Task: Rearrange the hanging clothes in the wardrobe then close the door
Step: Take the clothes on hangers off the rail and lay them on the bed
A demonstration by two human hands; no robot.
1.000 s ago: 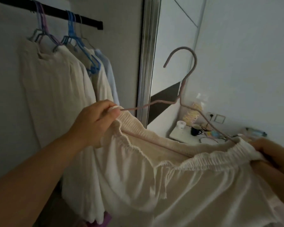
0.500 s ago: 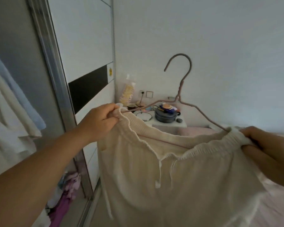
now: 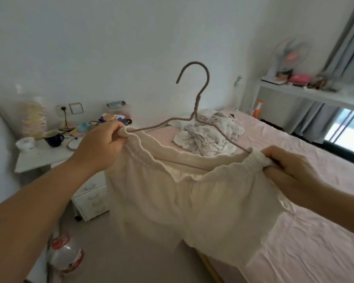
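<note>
A cream garment with an elastic waistband (image 3: 184, 201) hangs from a dusty-pink wire hanger (image 3: 196, 103), held up in front of me. My left hand (image 3: 102, 146) grips the waistband and the hanger's left end. The waistband's right end, over the hanger's other end, is pinched in my right hand (image 3: 288, 166). The hanger's hook points up and left. The wardrobe, its rail and its door are out of view.
A bed with a pink sheet (image 3: 315, 231) fills the right, with a crumpled white cloth (image 3: 208, 137) on it. A cluttered white bedside cabinet (image 3: 49, 154) stands at the left. A plastic jug (image 3: 65, 252) lies on the floor. A shelf with a fan (image 3: 290, 56) is at the far right.
My view has swung right, away from the wardrobe and its hanging clothes toward the bed. Both hands kept their hold and carried the garment on the hanger along.
</note>
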